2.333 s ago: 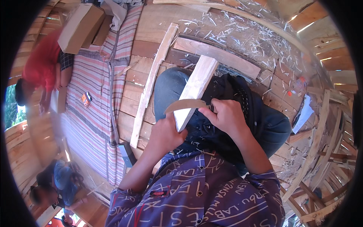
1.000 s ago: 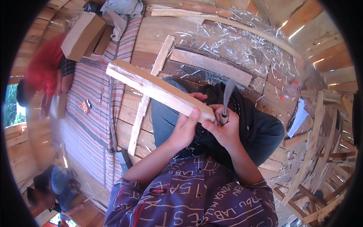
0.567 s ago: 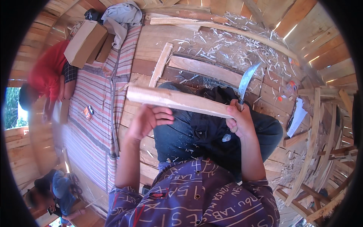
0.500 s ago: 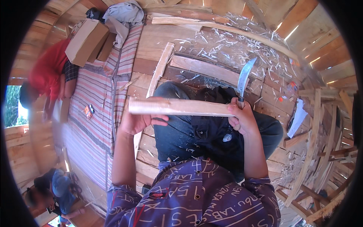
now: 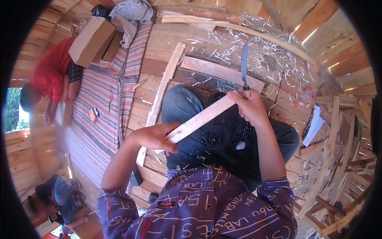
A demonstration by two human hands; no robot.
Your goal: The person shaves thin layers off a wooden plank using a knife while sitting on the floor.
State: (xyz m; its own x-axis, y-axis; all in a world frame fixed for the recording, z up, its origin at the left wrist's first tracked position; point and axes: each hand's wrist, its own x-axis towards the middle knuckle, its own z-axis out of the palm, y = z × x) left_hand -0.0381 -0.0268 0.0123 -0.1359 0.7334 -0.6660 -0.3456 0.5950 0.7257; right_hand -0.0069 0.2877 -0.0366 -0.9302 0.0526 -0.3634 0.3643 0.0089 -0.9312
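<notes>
One plank floor (image 5: 159,38), one striped mat (image 5: 93,87) to the left, one pair of dark trousers (image 5: 181,107) at center.
The wooden bar (image 5: 201,119) was positioned diagonally above the dark trousers, far end to the right. It was judged stiff, fairly light and not fragile; its pale faces looked smooth and possibly slippery, making the two opposite ends the best holding points. The knife (image 5: 244,61) stood upright, its curved blade pointing away from the wooden bar. The right hand (image 5: 252,105) was closed around the knife's handle and also pinned the bar's far end with the thumb. The left hand (image 5: 153,137) was wrapped around the near end, some fingers hidden. Pale shavings (image 5: 274,57) lay scattered beyond.
</notes>
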